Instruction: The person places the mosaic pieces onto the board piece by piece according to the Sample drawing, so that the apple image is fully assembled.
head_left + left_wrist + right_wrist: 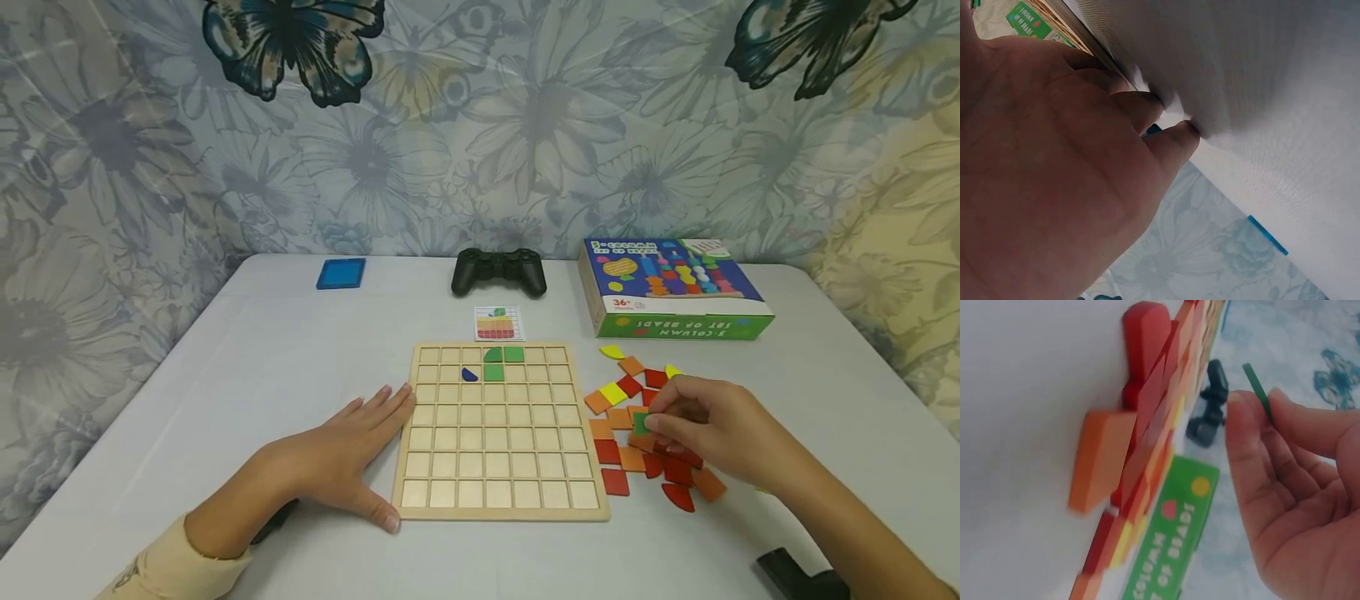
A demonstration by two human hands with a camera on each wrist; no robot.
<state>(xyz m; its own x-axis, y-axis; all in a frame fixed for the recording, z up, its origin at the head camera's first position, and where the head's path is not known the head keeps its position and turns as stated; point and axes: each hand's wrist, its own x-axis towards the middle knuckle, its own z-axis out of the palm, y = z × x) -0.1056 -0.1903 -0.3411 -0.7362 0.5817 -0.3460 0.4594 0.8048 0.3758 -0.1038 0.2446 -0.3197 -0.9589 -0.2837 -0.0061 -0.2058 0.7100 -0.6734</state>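
My right hand (708,421) pinches a thin green tile (1257,390) between thumb and fingertips, held over a loose pile of red, orange and yellow tiles (632,458). Flat on the white table, my left hand (341,458) spreads its fingers along the left edge of a wooden grid board (492,440). In the board's upper rows lie a rounded green piece (492,356), a green square (513,355) beside it and another green square (493,373) below. A small dark blue piece (469,375) sits left of that lower square. The left wrist view shows the fingertips pressed to the table by the board's side.
A small pattern card (498,323) lies just behind the board. Further back are a black game controller (498,268), a bead-set box (675,287) at right and a flat blue square (341,273) at left. A black object (795,575) lies near the right forearm.
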